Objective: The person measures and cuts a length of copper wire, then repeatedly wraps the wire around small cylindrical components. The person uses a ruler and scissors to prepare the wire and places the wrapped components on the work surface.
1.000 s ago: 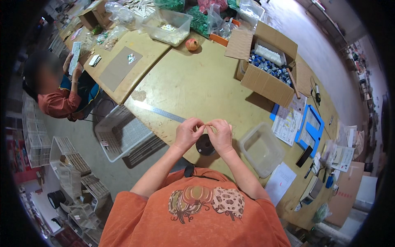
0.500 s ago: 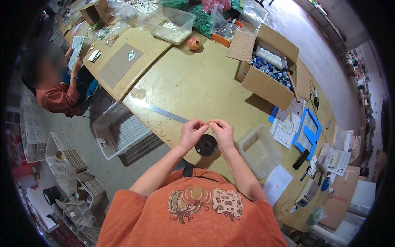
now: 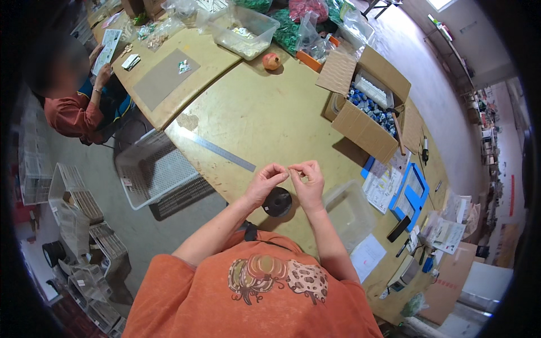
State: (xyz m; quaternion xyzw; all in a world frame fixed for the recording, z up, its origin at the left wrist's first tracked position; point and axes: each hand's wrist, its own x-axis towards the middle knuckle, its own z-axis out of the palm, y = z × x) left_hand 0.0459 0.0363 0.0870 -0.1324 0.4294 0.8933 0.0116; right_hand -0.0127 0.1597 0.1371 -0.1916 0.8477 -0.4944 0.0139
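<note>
Your left hand [image 3: 266,181] and right hand [image 3: 307,181] are up close together over the near edge of the tabletop [image 3: 253,112], fingertips pinched in toward each other, almost touching. Whatever's between them is too small to make out, so I can't tell what you're gripping or which way it points.

Right under your hands there's a black spool [image 3: 278,201] lying flat on the tabletop, round face up, so its axis points straight up at you. It sits just inside the near edge, between your wrists.

Just right of the spool is a clear plastic tub [image 3: 349,211]. A long metal ruler [image 3: 217,149] lies along the left edge, running diagonally away from you. Farther back toward the right edge is an open cardboard box [image 3: 366,101] with blue bits in it, and a red pomegranate [image 3: 271,61] sits near the far edge.

Room looks like a workshop: grey concrete floor, a white wire basket [image 3: 152,169] on the floor to your left, and another person in an orange sleeve [image 3: 70,115] seated at the next table.
</note>
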